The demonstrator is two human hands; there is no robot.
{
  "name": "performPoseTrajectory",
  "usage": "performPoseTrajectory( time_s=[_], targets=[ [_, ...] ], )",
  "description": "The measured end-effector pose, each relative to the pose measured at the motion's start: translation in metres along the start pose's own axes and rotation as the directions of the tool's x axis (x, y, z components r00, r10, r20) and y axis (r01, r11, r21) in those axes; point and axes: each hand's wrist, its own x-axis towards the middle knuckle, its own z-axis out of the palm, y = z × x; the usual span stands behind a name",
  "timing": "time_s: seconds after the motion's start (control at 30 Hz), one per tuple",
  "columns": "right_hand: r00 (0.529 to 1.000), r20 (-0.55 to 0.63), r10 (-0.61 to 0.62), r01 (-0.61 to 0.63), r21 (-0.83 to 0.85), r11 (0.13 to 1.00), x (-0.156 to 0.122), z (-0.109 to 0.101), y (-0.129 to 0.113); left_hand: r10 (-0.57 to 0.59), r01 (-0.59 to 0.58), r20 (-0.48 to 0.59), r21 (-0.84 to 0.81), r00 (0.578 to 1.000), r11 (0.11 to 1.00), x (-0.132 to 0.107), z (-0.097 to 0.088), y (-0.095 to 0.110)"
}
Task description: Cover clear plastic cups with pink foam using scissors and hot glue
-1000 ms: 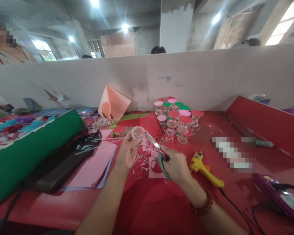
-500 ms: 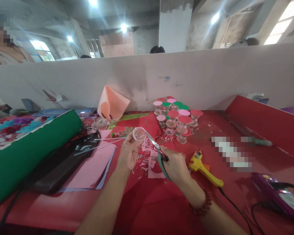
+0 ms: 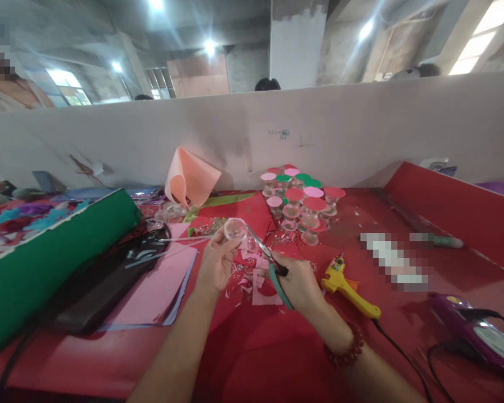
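Note:
My left hand pinches a small clear plastic cup with a pale pink rim, held up over the paper scraps. My right hand grips scissors with green handles. Their blades point up and left, with the tips at the right edge of the cup's rim; whether they are cutting I cannot tell. Below the hands, a pink paper piece with a round cut-out lies among several pink scraps. Behind them stand several clear cups topped with red, pink and green discs.
To the right lie a yellow glue gun and a purple power strip with cords. At left are pink paper sheets, a black case and a green panel. A white partition runs along the back.
The cup in my left hand has tilted slightly and shifted a little left relative to the scissors. Both hands keep their hold; the whole view has moved slightly.

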Motion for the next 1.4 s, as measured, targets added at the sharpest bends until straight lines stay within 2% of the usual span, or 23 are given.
performPoseTrajectory(
  time_s=[0.1, 0.27, 0.4, 0.53, 0.67, 0.9, 1.1, 1.23, 1.4],
  targets=[
    [1.000, 0.020, 0.017, -0.017, 0.025, 1.000, 0.001, -0.002, -0.001, -0.011, 0.011, 0.012, -0.010, 1.000, 1.000, 0.001, -0.001, 0.002],
    [0.999, -0.050, -0.017, 0.010, -0.140, 0.990, 0.000, -0.004, 0.000, -0.013, 0.013, -0.008, -0.002, 1.000, 1.000, 0.002, -0.003, 0.004],
    [0.998, -0.051, -0.041, 0.029, -0.208, 0.978, 0.001, -0.005, 0.002, -0.035, 0.035, -0.034, -0.004, 0.999, 0.999, 0.003, -0.005, 0.007],
    [0.994, -0.109, 0.032, -0.049, -0.160, 0.986, 0.007, -0.016, 0.007, -0.137, 0.131, -0.055, -0.104, 0.989, 0.986, 0.002, -0.006, 0.014],
    [0.979, -0.191, 0.067, -0.083, -0.080, 0.993, 0.010, -0.025, 0.006, -0.157, 0.145, -0.075, -0.140, 0.985, 0.979, 0.002, -0.003, 0.016],
    [0.988, -0.142, -0.055, 0.014, -0.273, 0.962, 0.000, -0.008, -0.004, -0.118, 0.110, -0.063, -0.122, 0.991, 0.986, 0.001, -0.004, 0.013],
    [0.993, -0.101, -0.065, 0.037, -0.257, 0.966, 0.000, -0.007, -0.004, -0.129, 0.127, -0.007, -0.105, 0.992, 0.986, 0.001, -0.007, 0.008],
    [0.998, -0.055, -0.036, 0.023, -0.216, 0.976, 0.001, -0.008, -0.003, -0.130, 0.128, -0.012, -0.102, 0.991, 0.986, 0.001, -0.006, 0.006],
    [0.994, -0.091, -0.056, 0.032, -0.238, 0.971, 0.001, -0.006, 0.001, -0.142, 0.138, -0.025, -0.104, 0.990, 0.985, 0.000, -0.003, 0.004]
  ],
)
